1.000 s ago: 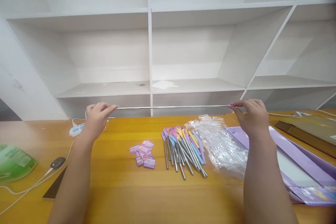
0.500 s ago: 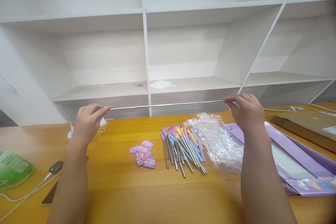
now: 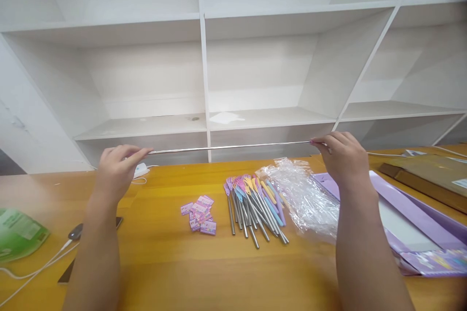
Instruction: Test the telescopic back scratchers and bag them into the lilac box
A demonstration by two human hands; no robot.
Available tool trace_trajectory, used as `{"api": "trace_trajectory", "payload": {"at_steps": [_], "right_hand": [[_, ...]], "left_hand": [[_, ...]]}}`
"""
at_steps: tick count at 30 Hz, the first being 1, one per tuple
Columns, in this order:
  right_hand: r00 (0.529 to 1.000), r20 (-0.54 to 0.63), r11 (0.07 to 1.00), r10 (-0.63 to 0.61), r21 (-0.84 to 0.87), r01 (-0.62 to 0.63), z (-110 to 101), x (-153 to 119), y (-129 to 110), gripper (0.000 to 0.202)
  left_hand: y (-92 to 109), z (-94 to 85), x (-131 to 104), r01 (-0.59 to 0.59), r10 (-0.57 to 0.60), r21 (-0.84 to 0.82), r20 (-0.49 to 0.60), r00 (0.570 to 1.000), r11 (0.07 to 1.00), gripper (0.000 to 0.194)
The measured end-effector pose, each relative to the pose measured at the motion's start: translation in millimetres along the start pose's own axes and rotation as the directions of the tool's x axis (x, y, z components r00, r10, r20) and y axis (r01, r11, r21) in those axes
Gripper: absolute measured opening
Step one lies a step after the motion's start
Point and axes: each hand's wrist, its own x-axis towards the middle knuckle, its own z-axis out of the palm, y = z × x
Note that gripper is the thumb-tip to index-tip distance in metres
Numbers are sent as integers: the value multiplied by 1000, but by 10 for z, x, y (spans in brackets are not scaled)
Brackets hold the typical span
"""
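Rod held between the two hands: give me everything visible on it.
The rod is thin, straight and silvery, with a metallic shine. It spans the gap between the hands nearly level, its right end slightly higher in the picture, held up in front of the white shelf unit. The left hand pinches one end; the right hand pinches the other, where a pink part just shows. The grip hides both tips. Any joints are too fine to make out.
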Motion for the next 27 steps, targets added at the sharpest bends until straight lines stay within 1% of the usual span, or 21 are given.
{"api": "trace_trajectory", "payload": {"at_steps": [3,5,8,10,12,14,16,19,21,25,27], "right_hand": [[1000,0,999,-25,-22,25,-22,14,-24,24],[997,-22,997,-79,-23,79,-26,37,-117,24],[977,-40,978,-210,-11,209,-11,86,-390,19],[953,-30,953,-301,-39,300,7,116,-594,17],[930,-42,930,-366,-61,363,21,134,-737,15],[919,-78,922,-387,-56,383,22,141,-791,11],[917,-97,922,-386,-60,382,6,142,-777,9],[916,-92,920,-390,-92,382,-36,143,-740,11],[915,-98,919,-390,-99,381,-59,147,-768,10],[903,-85,907,-420,-71,415,-62,154,-957,9],[894,-71,897,-442,-63,438,-53,150,-1071,10]], "left_hand": [[-14,-25,-6,1,-2,5,4,1000,1000,37],[23,-12,-5,-10,10,4,3,1000,1000,38],[187,78,24,-58,59,-18,24,998,998,39],[328,159,57,-79,80,-20,28,996,997,39],[438,219,88,-89,89,-18,12,996,996,38],[492,238,107,-94,94,-28,-1,996,995,37],[506,217,116,-90,90,-37,-8,996,995,36],[533,156,130,-79,78,-46,-20,997,996,36],[590,123,152,-79,78,-71,-19,997,994,35],[777,112,202,-102,101,-148,-11,995,984,28],[863,123,213,-109,108,-155,-19,994,982,24]]}}
